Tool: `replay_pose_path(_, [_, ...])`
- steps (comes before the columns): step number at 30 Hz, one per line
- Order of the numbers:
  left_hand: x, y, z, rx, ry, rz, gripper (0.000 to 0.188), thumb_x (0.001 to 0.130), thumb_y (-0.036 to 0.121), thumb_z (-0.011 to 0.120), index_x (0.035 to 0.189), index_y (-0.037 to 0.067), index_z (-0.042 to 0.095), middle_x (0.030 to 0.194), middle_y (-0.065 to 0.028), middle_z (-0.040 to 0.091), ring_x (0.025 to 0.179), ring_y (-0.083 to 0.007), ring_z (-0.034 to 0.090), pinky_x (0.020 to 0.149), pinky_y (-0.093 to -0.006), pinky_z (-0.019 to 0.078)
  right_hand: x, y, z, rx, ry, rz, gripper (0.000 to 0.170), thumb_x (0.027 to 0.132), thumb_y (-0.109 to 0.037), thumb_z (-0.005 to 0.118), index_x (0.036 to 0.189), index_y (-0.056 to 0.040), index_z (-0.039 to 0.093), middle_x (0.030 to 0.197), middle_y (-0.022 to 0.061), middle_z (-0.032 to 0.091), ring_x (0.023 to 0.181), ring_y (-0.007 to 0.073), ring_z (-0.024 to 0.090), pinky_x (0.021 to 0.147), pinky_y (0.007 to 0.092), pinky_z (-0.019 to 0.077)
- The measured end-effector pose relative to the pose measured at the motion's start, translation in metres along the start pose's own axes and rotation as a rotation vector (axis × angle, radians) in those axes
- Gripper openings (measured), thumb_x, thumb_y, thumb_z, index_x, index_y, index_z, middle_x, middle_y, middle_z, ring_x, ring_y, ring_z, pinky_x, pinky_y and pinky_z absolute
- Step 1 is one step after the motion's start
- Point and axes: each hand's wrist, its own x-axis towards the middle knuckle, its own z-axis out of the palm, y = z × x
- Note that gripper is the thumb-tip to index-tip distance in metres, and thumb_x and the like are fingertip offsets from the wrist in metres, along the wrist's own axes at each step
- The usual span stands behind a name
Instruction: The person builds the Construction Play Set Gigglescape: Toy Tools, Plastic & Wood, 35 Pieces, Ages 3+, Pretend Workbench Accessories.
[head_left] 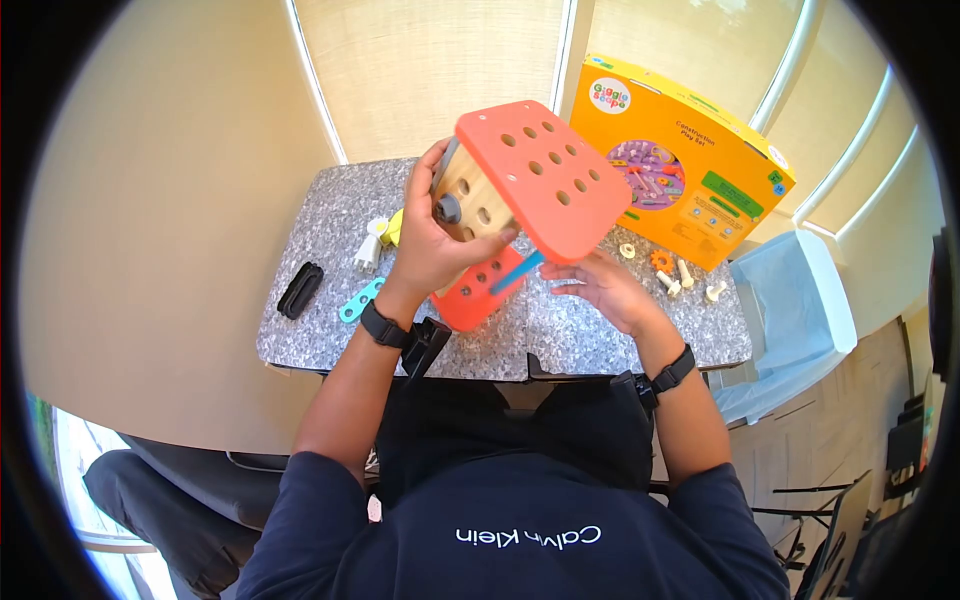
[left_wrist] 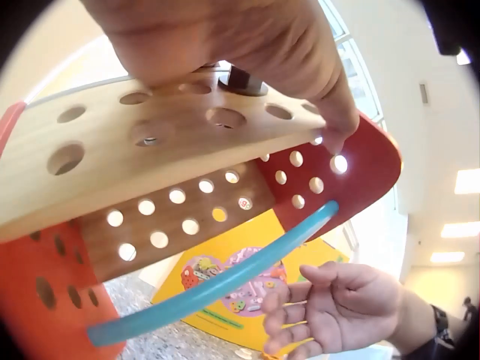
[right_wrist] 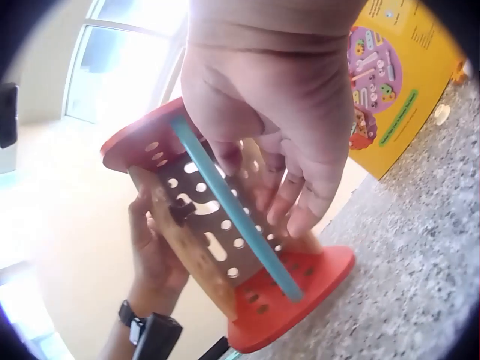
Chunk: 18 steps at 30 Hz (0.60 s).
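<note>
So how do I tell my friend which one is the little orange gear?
Find the big yellow-orange box at the back of the speckled table. Just in front of its bottom edge, look among the small pale pieces. The gear is the bright orange one with teeth all round; those neighbours are cream-coloured.

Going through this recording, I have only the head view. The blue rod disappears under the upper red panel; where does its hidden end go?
Observer: In the left wrist view, the blue rod runs to the inner face of the upper red panel and meets it there.

Operator: Understood. What openings are in the dark wall inside the toy?

Observer: The right wrist view shows long slots as well as round holes in the dark wall.
</note>
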Motion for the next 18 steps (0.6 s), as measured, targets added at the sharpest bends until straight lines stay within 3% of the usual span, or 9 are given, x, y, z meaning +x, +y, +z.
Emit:
replay_pose_path(1, [0.001,0.006,0.0,0.001,-0.002,-0.002,0.109,0.067,0.023,0.094,0.154,0.003,0.033,0.14,-0.0111,0.049,0.124,-0.0234,0.053,0.105,-0.0412,0.0465,0.0,0.003,-0.012,-0.087,0.01,0.073,0.044,0.104,-0.039,0.055,0.126,-0.0016,0.061,0.118,0.012,0.069,0.108,0.0213,0.067,0.095,0.0378,0.0529])
replay_pose_path(3, [0.004,0.024,0.001,0.653,-0.069,0.216,0.108,0.059,0.026,0.096,0.15,0.005,0.043,0.132,-0.0114,0.051,0.121,-0.027,0.053,0.103,-0.0417,0.0466,-0.002,0.007,-0.039,-0.172,0.021,0.147,0.044,0.103,-0.041,0.058,0.122,-0.002,0.064,0.116,0.0122,0.07,0.106,0.0212,0.068,0.092,0.0385,0.0539])
replay_pose_path(5, [0.001,0.025,0.008,0.699,-0.066,0.227,0.106,0.053,0.029,0.096,0.147,0.012,0.049,0.125,-0.0111,0.051,0.12,-0.0293,0.051,0.105,-0.0454,0.0408,-0.006,0.009,-0.067,-0.981,-0.066,0.131,0.041,0.099,-0.041,0.065,0.114,-0.0023,0.067,0.107,0.0144,0.071,0.099,0.0207,0.068,0.084,0.0374,0.0543])
replay_pose_path(6, [-0.002,0.028,0.012,0.801,-0.092,0.24,0.104,0.054,0.032,0.095,0.147,0.014,0.051,0.125,-0.0107,0.051,0.12,-0.0295,0.05,0.106,-0.0475,0.0365,-0.009,0.011,-0.078,-0.982,-0.067,0.131,0.041,0.099,-0.041,0.065,0.114,-0.0023,0.067,0.107,0.0144,0.071,0.099,0.0207,0.068,0.084,0.0374,0.0543])
replay_pose_path(8, [-0.006,0.026,0.018,0.897,-0.11,0.243,0.1,0.055,0.037,0.093,0.146,0.021,0.054,0.123,-0.01,0.05,0.12,-0.0298,0.048,0.107,-0.0517,0.0274,-0.014,0.011,-0.087,-1.117,0.224,0.132,0.035,0.097,-0.035,0.069,0.106,-0.0016,0.068,0.095,0.016,0.069,0.094,0.0217,0.067,0.081,0.0366,0.0529])
replay_pose_path(11, [-0.01,0.023,0.027,0.939,-0.114,0.261,0.098,0.056,0.038,0.093,0.145,0.022,0.055,0.122,-0.0095,0.05,0.119,-0.0299,0.048,0.104,-0.0513,0.0289,-0.012,-0.005,-0.08,-0.843,0.323,-0.152,0.032,0.095,-0.029,0.073,0.11,-0.0018,0.065,0.099,0.0124,0.067,0.097,0.0216,0.066,0.082,0.0357,0.0523])
replay_pose_path(12, [-0.011,0.021,0.031,0.937,-0.117,0.26,0.098,0.056,0.038,0.093,0.145,0.022,0.055,0.122,-0.0095,0.05,0.119,-0.0299,0.048,0.104,-0.0513,0.0289,-0.014,-0.012,-0.07,-0.842,0.325,-0.149,0.032,0.095,-0.029,0.073,0.11,-0.0018,0.065,0.099,0.0124,0.067,0.097,0.0216,0.066,0.082,0.0357,0.0523])
replay_pose_path(14, [-0.014,0.018,0.04,0.969,-0.091,0.273,0.098,0.055,0.038,0.093,0.145,0.024,0.055,0.122,-0.0093,0.05,0.119,-0.0295,0.048,0.101,-0.0525,0.0284,-0.016,-0.028,-0.041,-0.632,0.275,-0.447,0.038,0.091,-0.026,0.077,0.116,-0.0027,0.061,0.107,0.0093,0.066,0.101,0.0204,0.064,0.083,0.0347,0.052])
replay_pose_path(18, [-0.022,0.012,0.061,1.015,-0.123,0.268,0.099,0.054,0.036,0.093,0.145,0.027,0.055,0.123,-0.009,0.051,0.12,-0.028,0.047,0.099,-0.0554,0.0268,-0.012,-0.033,-0.015,-0.805,0.286,-0.615,0.051,0.083,-0.026,0.085,0.121,-0.0041,0.06,0.113,0.0082,0.064,0.103,0.018,0.063,0.082,0.0316,0.0516])
